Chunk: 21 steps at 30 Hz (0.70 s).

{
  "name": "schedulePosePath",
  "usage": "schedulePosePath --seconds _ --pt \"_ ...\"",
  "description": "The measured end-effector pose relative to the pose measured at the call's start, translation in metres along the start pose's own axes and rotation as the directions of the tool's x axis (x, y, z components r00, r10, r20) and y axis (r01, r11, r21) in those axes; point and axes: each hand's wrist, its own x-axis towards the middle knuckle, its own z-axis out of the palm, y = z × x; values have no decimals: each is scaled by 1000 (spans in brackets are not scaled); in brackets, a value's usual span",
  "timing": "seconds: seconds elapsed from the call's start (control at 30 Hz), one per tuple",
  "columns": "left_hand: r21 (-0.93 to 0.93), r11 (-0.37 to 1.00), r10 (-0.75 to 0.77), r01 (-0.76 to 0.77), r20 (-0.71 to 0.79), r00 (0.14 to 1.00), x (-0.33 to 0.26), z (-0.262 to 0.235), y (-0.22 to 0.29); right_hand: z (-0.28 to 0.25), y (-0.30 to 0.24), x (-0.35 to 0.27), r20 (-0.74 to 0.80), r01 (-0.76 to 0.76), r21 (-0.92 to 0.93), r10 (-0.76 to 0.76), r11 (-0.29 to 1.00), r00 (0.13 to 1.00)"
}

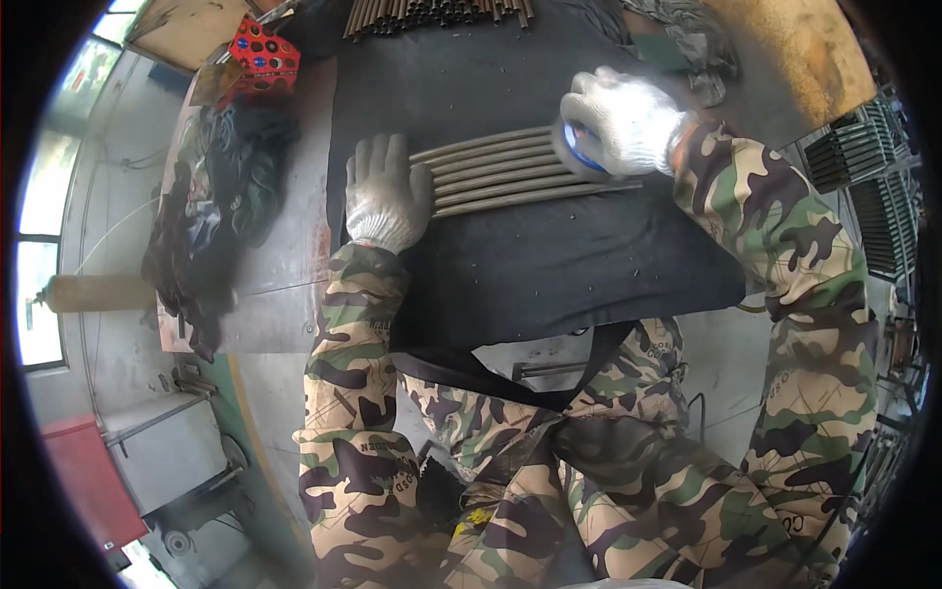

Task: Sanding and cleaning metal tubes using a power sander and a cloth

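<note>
Several slim metal tubes [510, 169] lie side by side on the black cloth [549, 250]. My left hand [385, 194], in a white knit glove, rests flat with its fingers stretched out, against the left ends of the tubes. Over their right part, my right hand [623, 123], gloved as well, is curled around a round, blue-edged thing [581, 145]. That thing sits on top of the tubes; the glove hides most of it, so its kind does not show. One tube near me sticks out farther to the right than its neighbours.
A bundle of tubes [437, 14] lies at the cloth's far edge. Dark crumpled fabric [231, 177] and a red patterned box [263, 59] are on the table's left side. A grey rag [692, 44] lies far right, with racked metal parts [863, 187] beyond.
</note>
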Motion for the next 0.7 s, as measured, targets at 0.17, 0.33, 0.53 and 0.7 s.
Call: schedulePosePath --seconds 0.17,0.33,0.53,0.7 --pt "99 984 165 -145 -230 959 -8 -10 -6 -10 -22 0 20 160 107 -163 981 986" --pt "123 983 160 -136 -204 966 -20 1 -8 -7 -16 17 74 -33 41 30 999 997" --pt "-39 997 60 -60 9 998 -17 -8 -4 -1 -19 34 29 -48 37 47 998 998" --pt "-19 996 84 -85 -41 996 -20 -9 -15 -6 -49 36 30 77 112 -81 991 996"
